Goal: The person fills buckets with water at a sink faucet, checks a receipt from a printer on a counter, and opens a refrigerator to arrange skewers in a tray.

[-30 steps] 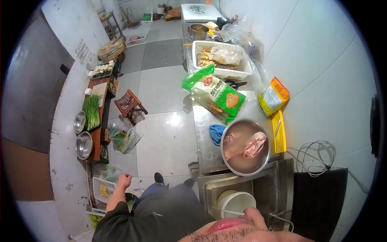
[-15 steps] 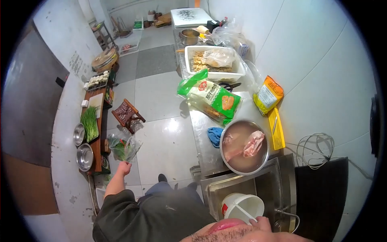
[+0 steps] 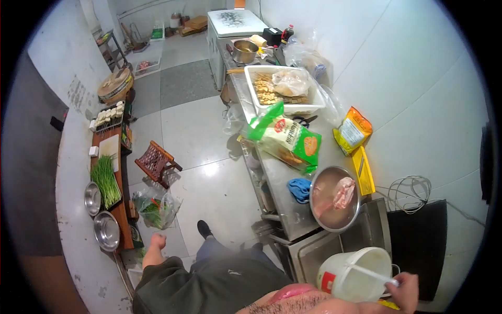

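Observation:
My right hand [image 3: 407, 292] is closed on the white handle of a plastic bucket [image 3: 328, 269], which is tilted with its mouth showing beside the sink [image 3: 308, 254]. A red label marks its side. My left hand [image 3: 158, 240] is closed low at the left, with nothing visible in it. Just beyond that hand, apparently apart from it, is a clear plastic bag [image 3: 166, 212] with green leaves and something red inside. Near the sink stands a steel bowl [image 3: 358, 209] of cloudy liquid with a piece of raw meat [image 3: 344, 193].
The steel counter [image 3: 293, 214] holds a blue cloth [image 3: 299, 189], a green food package [image 3: 287, 136] and a white tub of skewers [image 3: 251, 97]. A wooden stool [image 3: 157, 161] stands on the floor. Green stalks [image 3: 106, 180] and metal bowls [image 3: 106, 231] line the left shelf.
The bucket has shifted right and up with my right hand on its handle. My left hand has drawn back from the plastic bag it held. The view has shifted, and one foot has come forward.

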Demonstrator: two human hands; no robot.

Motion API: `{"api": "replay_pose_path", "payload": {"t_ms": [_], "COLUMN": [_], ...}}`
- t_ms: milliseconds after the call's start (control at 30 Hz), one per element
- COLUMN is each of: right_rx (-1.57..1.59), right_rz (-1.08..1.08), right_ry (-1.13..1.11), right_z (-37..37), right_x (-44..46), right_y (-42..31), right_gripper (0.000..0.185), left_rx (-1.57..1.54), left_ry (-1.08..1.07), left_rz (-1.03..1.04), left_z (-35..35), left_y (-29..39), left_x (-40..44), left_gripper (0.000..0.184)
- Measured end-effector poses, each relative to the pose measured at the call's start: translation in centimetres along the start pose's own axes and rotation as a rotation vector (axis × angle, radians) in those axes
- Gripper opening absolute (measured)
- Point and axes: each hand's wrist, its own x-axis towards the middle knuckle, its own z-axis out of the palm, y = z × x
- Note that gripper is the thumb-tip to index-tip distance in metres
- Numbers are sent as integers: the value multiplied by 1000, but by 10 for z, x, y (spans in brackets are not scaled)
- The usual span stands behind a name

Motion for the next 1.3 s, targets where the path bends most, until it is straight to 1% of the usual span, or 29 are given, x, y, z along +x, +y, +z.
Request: {"api": "replay_pose_path", "payload": {"t_ms": [33, 67, 100, 167, 200, 233, 267, 300, 333, 367, 400, 433, 467, 500, 533, 567, 633, 733, 767, 800, 833, 900, 967, 1000, 1033, 1100, 1133, 1167, 1300], "right_rx": [123, 191, 163, 232, 134, 250, 262, 267, 256, 295, 304, 321, 308, 260, 259, 253, 248, 255, 237, 246, 222, 238, 342, 344, 369, 393, 398, 405, 463], "right_rz": [87, 176, 182, 101, -36, 7, -36, -57, -122, -181, -186, -192, -311, -299, -340, -427, -594, -874, -924, -926, -998, -1097, -1146, -1172, -1239, -1205, -1196, -1184, -1108], "right_ry": [-32, -61, -45, -8, 127, 28, 61, 43, 53, 40, -8, -13, -41, -95, -122, -132, -158, -176, -190, -259, -251, -294, -335, -348, -300, -353, -366, -379, -428], "right_z": [1, -24, -35, -57, -62, -73, -72, -85, -87, -92, -99, -100, -102, -109, -113, -112, -108, -99, -100, -98, -90, -79, -67, -60, -49, -41, -39, -35, 3], "right_x": [6, 12, 16, 31, 37, 47, 57, 66, 79, 91, 102, 116, 133, 144, 157, 174, 208, 265, 282, 301, 327, 376, 418, 440, 462, 493, 509, 523, 587], "right_y": [4, -36, -56, -100, -121, -142, -150, -185, -200, -225, -253, -276, -300, -334, -364, -391, -444, -523, -552, -578, -599, -644, -685, -708, -729, -771, -791, -811, -888], "right_gripper": [20, 17, 18, 18, 19, 19, 19, 19, 18, 19, 19, 19, 21, 23, 24, 24, 22, 20, 19, 19, 20, 22, 23, 22, 23, 25, 26, 26, 24], "left_rx": [205, 146, 88, 451, 205, -38, -283, -373, -173, -269, -378, -497, -844, -773, -918, -861, -1120, -1004, -1045, -1109, -1179, -1187, -1154, -944, -728, -642, -555, -742, -712], "left_ry": [2, -57, -114, -97, -8, 79, 165, 245, 306, 333, 404, 447, 366, 471, 404, 388, 305, 402, 410, 415, 420, 477, 645, 670, 689, 616, 610, 564, 411], "left_rz": [97, 53, 11, 208, 31, -146, -320, -251, -207, -222, -145, -146, -156, -118, -29, -25, 37, 105, 82, 92, 109, -39, -154, -212, -272, -333, -318, -461, -518], "left_z": [-9, -20, -34, -68, -82, -96, -115, -204, -193, -213, -229, -244, -259, -282, -297, -309, -342, -410, -434, -451, -466, -492, -497, -494, -494, -492, -483, -500, -478], "left_y": [-27, -52, -77, -122, -141, -160, -172, -98, -144, -142, -140, -132, -117, -91, -77, -67, -32, 2, 4, -9, -24, -64, -103, -121, -138, -133, -138, -83, -50], "left_x": [-5, -6, -4, 0, 15, 28, 35, -17, 33, 50, 69, 87, 107, 111, 125, 145, 162, 166, 166, 176, 189, 203, 214, 215, 211, 188, 182, 156, 205], "left_gripper": [29, 28, 28, 27, 27, 28, 28, 32, 33, 32, 33, 34, 31, 28, 26, 25, 24, 24, 22, 21, 21, 21, 23, 24, 25, 29, 30, 30, 30]}}
